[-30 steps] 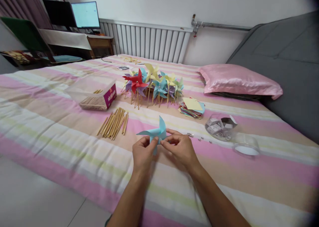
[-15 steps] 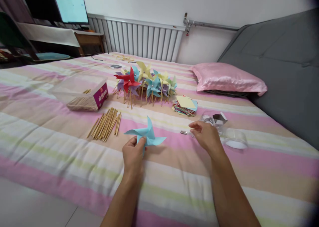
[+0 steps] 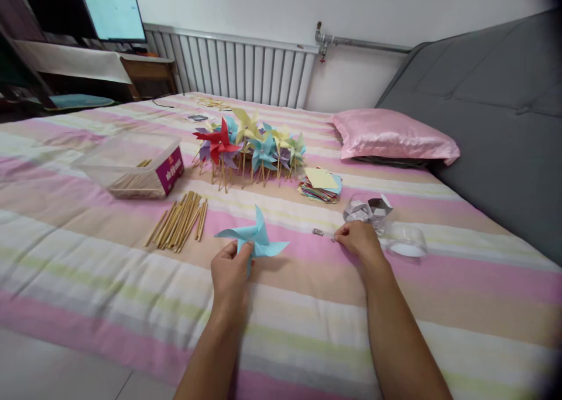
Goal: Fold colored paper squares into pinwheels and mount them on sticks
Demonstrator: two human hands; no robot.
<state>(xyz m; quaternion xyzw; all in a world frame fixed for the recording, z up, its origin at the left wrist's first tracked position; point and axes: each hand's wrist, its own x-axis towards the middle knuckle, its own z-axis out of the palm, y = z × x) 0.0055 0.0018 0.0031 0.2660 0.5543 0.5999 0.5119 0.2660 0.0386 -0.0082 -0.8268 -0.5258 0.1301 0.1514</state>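
A cluster of finished paper pinwheels [image 3: 246,145] stood on the striped bedsheet [image 3: 88,253] — beside it lay a stack of coloured paper squares [image 3: 320,184]. Loose wooden sticks [image 3: 178,219] lay near a clear plastic box [image 3: 132,164], and a pink pillow [image 3: 390,136] rested against the grey headboard [image 3: 496,107].

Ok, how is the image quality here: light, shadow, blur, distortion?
Head view: soft, even light, faint shadows under the left hand and blue pinwheel; monitor washed out; wide-angle bend at the edges, dark vignette in the right corners; slight softness, so the small bits by the right hand stay unclear.
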